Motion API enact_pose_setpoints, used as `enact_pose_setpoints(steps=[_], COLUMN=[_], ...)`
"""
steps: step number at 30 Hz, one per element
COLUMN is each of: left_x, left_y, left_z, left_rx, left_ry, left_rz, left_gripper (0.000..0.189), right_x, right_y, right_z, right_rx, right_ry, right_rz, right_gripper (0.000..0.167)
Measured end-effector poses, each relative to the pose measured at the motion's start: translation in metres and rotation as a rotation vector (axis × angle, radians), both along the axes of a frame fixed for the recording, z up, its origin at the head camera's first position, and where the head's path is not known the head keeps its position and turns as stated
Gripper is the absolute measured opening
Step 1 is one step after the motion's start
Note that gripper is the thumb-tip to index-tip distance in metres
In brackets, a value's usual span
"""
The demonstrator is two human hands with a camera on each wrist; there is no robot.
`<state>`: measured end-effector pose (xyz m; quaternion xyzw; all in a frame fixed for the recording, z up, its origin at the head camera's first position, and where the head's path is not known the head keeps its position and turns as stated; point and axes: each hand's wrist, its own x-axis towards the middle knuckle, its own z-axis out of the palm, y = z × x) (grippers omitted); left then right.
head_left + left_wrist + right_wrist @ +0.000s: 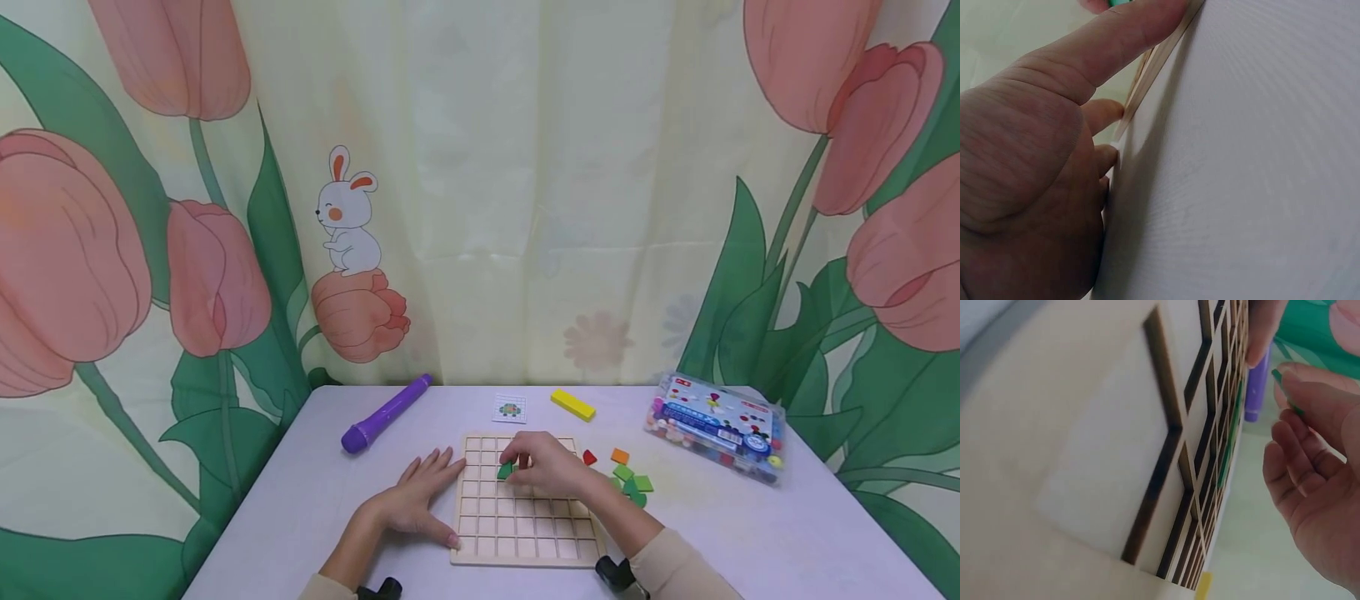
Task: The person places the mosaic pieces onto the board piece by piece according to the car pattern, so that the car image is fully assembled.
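Observation:
A wooden board with a raised square grid lies flat on the table. My left hand rests at its left side, fingers spread, with the thumb on the near left corner; the left wrist view shows that thumb along the board's edge. Over the upper part of the grid, my right hand pinches a small, thin green tile between thumb and forefinger. Below it, more green shows in the grid in the right wrist view. Right of the board lie loose green tiles, a red piece and an orange square.
Behind the board are a small pattern card and a yellow block. A purple stick with a thicker head lies back left. At the back right is a clear plastic box with coloured pieces. A tulip-print curtain hangs behind the table.

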<state>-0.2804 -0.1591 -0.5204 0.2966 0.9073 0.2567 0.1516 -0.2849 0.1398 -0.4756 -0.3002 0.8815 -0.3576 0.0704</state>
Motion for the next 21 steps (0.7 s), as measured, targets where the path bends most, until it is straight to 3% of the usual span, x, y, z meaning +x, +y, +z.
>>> enact_pose_setpoints(steps=[21], left_x=[0.001], left_y=[-0.001], left_z=[0.002], left_rx=[0.004], left_ry=[-0.010], left_rz=[0.001], left_gripper=[0.124], right_x=[-0.007], right_y=[-0.023], right_z=[-0.007], right_rx=[0.136], right_ry=[0.063], right_rz=[0.103], right_gripper=[0.022])
